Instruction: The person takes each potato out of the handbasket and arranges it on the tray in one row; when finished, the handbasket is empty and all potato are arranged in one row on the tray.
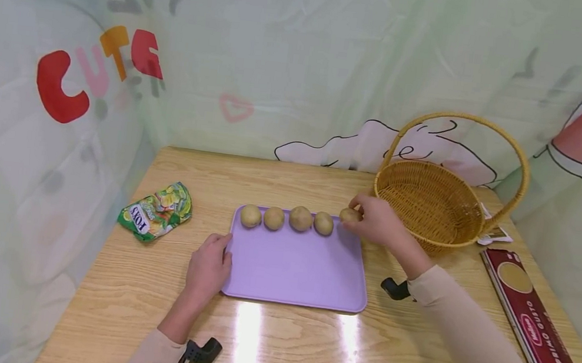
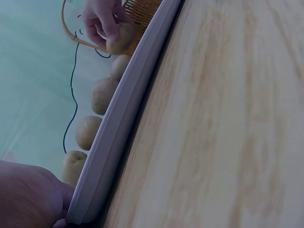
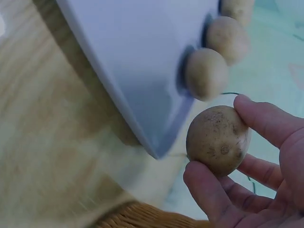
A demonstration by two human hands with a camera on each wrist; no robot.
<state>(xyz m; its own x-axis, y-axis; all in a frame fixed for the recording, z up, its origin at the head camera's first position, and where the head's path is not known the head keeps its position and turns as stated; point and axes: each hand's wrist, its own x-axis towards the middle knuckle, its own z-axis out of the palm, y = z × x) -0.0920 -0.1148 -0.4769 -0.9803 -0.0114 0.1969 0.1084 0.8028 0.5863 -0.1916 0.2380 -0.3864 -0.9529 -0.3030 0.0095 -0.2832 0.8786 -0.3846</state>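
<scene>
A potato (image 3: 218, 140) is pinched between the fingertips and thumb of my right hand (image 1: 376, 219), at the far right corner of the purple tray (image 1: 294, 270). In the right wrist view this potato appears apart from the tray's corner. Several other potatoes (image 1: 300, 218) sit in a row along the tray's far edge. My left hand (image 1: 209, 264) grips the tray's left rim, with its thumb at the edge; the left wrist view shows the hand (image 2: 31, 194) at the tray's corner, some fingertips hidden.
A wicker basket (image 1: 427, 202) with a tall handle stands right of the tray, close to my right forearm. A crumpled green Fox's bag (image 1: 157, 212) lies at the left. A long red package (image 1: 537, 325) lies along the right side, near a small packet (image 1: 495, 234).
</scene>
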